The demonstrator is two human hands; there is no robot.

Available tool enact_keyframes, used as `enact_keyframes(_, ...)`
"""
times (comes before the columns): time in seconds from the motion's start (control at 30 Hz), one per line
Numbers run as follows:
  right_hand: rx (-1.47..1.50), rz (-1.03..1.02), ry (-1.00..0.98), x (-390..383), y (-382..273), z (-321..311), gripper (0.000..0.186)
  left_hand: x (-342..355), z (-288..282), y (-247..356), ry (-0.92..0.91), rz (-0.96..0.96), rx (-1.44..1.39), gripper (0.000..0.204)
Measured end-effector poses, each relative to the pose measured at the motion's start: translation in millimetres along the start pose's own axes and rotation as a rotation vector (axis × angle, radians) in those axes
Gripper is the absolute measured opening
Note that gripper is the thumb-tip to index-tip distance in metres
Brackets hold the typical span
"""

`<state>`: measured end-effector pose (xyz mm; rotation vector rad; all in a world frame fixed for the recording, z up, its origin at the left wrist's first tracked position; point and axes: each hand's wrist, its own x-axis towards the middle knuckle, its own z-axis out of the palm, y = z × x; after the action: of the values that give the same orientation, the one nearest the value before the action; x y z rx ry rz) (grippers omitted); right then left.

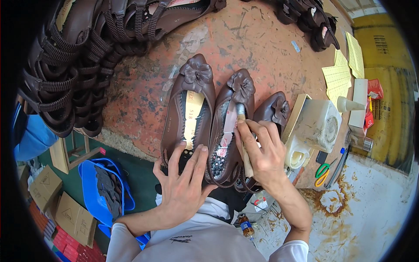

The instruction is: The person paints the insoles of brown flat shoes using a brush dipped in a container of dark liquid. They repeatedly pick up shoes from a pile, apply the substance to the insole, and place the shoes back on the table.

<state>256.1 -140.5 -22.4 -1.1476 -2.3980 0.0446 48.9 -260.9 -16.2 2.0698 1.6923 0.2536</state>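
Three dark brown shoes with leather flowers on the toes lie side by side before me: a left shoe (173, 120), a middle shoe (241, 87) and a partly hidden right shoe (264, 111). My left hand (181, 192) rests with fingers spread over the heel end of the left shoe. Closed around the wooden handle of a brush (247, 163), my right hand (265, 155) holds its tip inside the middle shoe, near the toe. Pale printed insole lining shows in the left shoe; the middle one has a pinkish strip and dark, shiny patches.
Strappy brown sandals (52, 87) pile up at the left, more shoes (312, 22) at the far right. Beside my right hand stand a white cup (298, 158) of pale liquid and a plastic container (318, 124). Scissors (323, 171) lie right; a blue bin (94, 192) stands lower left.
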Motion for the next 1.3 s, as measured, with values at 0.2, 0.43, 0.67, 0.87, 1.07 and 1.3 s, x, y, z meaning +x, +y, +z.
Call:
enact_keyframes(0.2,0.323,0.177,-0.318,-19.0,-47.1,-59.4,0.028,0.8,1.5,-2.3,0.005,0.012,-0.045,0.105)
enact_keyframes(0.43,0.172,0.165,-0.067,1.0,-17.6,-13.1,0.023,1.0,-5.2,-1.1,-0.001,-0.002,-0.003,0.108)
enact_keyframes(0.67,0.302,0.452,0.203,-44.4,-15.0,-103.8,0.013,-2.5,-18.7,-36.2,0.028,-0.03,-0.139,0.083)
enact_keyframes(0.87,0.095,1.04,0.126,-112.1,33.6,-145.8,0.013,2.9,11.8,-10.2,0.112,0.135,-0.167,0.04)
enact_keyframes(1.07,-0.055,0.832,0.091,-112.4,11.4,-144.7,0.008,-2.2,12.4,-18.2,0.114,0.136,-0.168,0.037)
enact_keyframes(1.3,-0.146,0.66,0.043,-103.5,-4.3,-158.5,0.01,-9.2,8.8,-17.6,0.154,0.025,-0.234,0.09)
